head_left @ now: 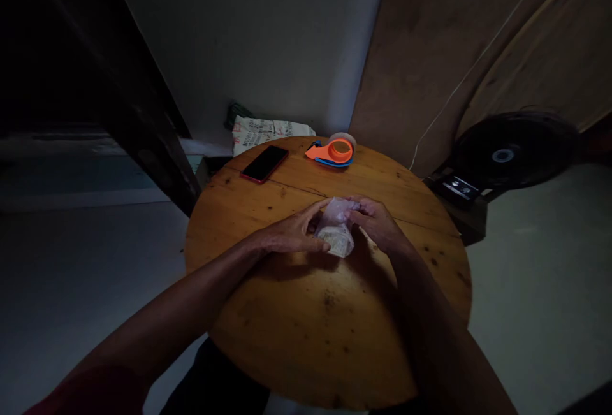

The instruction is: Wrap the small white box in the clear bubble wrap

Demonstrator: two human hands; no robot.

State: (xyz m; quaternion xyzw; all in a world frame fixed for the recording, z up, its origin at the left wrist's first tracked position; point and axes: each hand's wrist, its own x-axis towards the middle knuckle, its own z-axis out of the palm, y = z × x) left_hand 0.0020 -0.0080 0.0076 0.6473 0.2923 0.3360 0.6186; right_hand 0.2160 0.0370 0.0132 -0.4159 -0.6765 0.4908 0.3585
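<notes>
Two bare forearms reach in from the near edge over a round, knotty wooden table (325, 332) in a dimly lit room. Both meet at its middle, where a small clear plastic bag (336, 236) with pale contents lies on the wood. The left hand (287, 235) lies low and palm down, wrist near the tabletop, its fingers (310, 212) pinched on the bag's left side. The right hand (377, 220) comes from the opposite side, knuckles raised, its fingers (356, 204) closed on the bag's crumpled upper part. The bag appears to rest on the table so that the wood carries its weight while both hands work the thin film.

Farther back and to the left lies a dark smartphone with a red edge (264, 163). To its right, near the far rim, sits an orange and blue tape dispenser (335, 150). Beyond the table a printed white sack (268, 131) leans at the wall, and a black fan (507, 153) stands at the far right.
</notes>
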